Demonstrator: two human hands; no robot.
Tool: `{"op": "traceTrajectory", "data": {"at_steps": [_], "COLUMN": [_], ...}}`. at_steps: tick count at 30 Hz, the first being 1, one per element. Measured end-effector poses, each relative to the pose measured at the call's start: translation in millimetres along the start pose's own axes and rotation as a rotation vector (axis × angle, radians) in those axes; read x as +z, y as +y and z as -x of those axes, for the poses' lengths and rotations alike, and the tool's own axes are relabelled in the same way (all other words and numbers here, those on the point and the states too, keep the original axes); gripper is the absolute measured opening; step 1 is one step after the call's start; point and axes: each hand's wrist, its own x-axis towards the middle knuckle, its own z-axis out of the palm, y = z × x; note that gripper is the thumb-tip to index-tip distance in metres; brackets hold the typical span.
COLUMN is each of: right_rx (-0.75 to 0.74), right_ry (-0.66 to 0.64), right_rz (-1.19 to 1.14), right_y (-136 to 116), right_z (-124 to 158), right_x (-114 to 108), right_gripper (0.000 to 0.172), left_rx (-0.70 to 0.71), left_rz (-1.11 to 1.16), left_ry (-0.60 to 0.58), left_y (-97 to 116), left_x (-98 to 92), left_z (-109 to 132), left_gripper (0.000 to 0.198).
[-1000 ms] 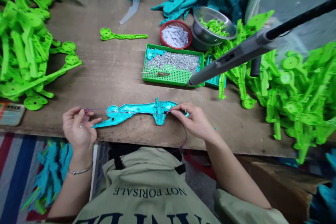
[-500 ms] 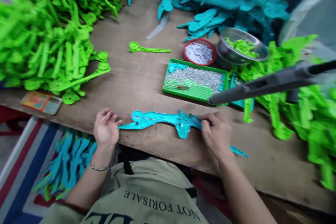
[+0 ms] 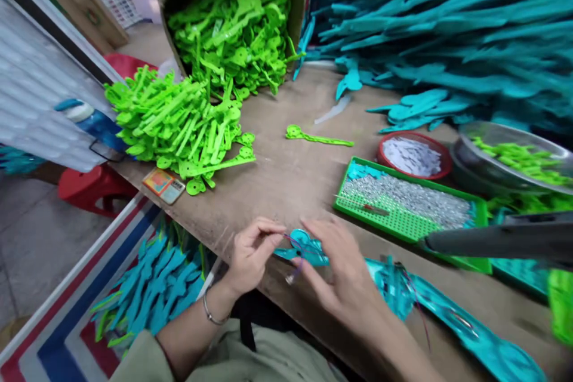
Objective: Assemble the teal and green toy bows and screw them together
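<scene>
A long teal plastic shell part (image 3: pixel 468 316) lies along the front edge of the table, hollow side up, with a small shiny metal piece inside it. My left hand (image 3: pixel 250 256) is closed in a pinch on a thin reddish-purple wire (image 3: pixel 293 241) at the shell's left end. Over that same end is my right hand (image 3: pixel 347 259), its thumb and fingers apart and somewhat blurred. Below the right thumb hangs a small silvery piece (image 3: pixel 290 278) on a purple strand. Part of the shell is hidden behind the right hand.
Bright green parts spill from a cardboard box (image 3: pixel 298 6) onto the table. A green tray (image 3: pixel 403 221) holds silvery pieces and a red-handled tool. Behind it stand a red basket (image 3: pixel 380 152) and a metal bowl (image 3: pixel 461 158). A dark grey tool (image 3: pixel 492 240) juts in from the right.
The view has swung left. The teal shell has shifted right relative to my hands, which are now close together at its left end. My right hand has let go of the shell's other end.
</scene>
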Motion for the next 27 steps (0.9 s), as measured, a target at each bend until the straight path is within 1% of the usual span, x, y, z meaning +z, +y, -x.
{"op": "traceTrajectory", "data": {"at_steps": [1, 3, 4, 6, 7, 8, 9, 10, 11, 13, 15, 16, 18, 23, 25, 27], "right_rx": [0.025, 0.129, 0.189, 0.292, 0.337, 0.374, 0.403, 0.424, 0.436, 0.436, 0.439, 0.445, 0.462, 0.509, 0.525, 0.541], "right_ry": [-0.027, -0.043, -0.027, 0.035, 0.064, 0.095, 0.118, 0.132, 0.137, 0.147, 0.151, 0.154, 0.169, 0.231, 0.23, 0.22], "right_rz": [-0.101, -0.261, -0.302, -0.303, -0.278, -0.242, -0.201, -0.159, -0.12, -0.061, -0.042, -0.041, -0.046, -0.026, -0.023, -0.028], "right_y": [-5, -9, -8, -1, 5, 12, 19, 27, 34, 45, 52, 53, 53, 52, 53, 55], "right_z": [-7, -16, -18, -18, -16, -14, -11, -7, -3, 6, 14, 18, 24, 31, 33, 34], "right_x": [8, 17, 17, 10, 4, -1, -7, -11, -14, -15, -14, -14, -14, -19, -18, -14], "right_gripper": [0.041, 0.029, 0.024, 0.022, 0.023, 0.023, 0.024, 0.025, 0.026, 0.026, 0.025, 0.025, 0.024, 0.022, 0.023, 0.024], "left_rx": [0.039, 0.101, 0.138, 0.236, 0.313, 0.375, 0.389, 0.365, 0.357, 0.39, 0.433, 0.453, 0.481, 0.583, 0.638, 0.717], "left_rz": [-0.011, -0.053, -0.099, -0.276, -0.425, -0.61, -0.803, -0.971, -1.089, -1.169, -1.158, -1.141, -1.114, -0.973, -0.923, -0.916], "left_ry": [-0.034, -0.087, -0.106, -0.117, -0.07, 0.002, 0.066, 0.111, 0.142, 0.164, 0.15, 0.137, 0.102, -0.043, -0.081, -0.102], "left_y": [1, -3, -5, -12, -15, -17, -20, -23, -26, -33, -40, -44, -50, -58, -58, -56], "left_x": [0.8, -2.3, -7.3, -24.9, -36.8, -49.8, -63.0, -75.5, -86.5, -102.3, -110.0, -111.8, -114.1, -119.6, -116.4, -107.4], "left_z": [0, -4, -9, -30, -45, -62, -80, -97, -113, -137, -147, -147, -140, -102, -85, -68], "left_gripper": [0.015, 0.013, 0.019, 0.044, 0.049, 0.046, 0.041, 0.036, 0.03, 0.02, 0.022, 0.024, 0.025, 0.024, 0.025, 0.029]}}
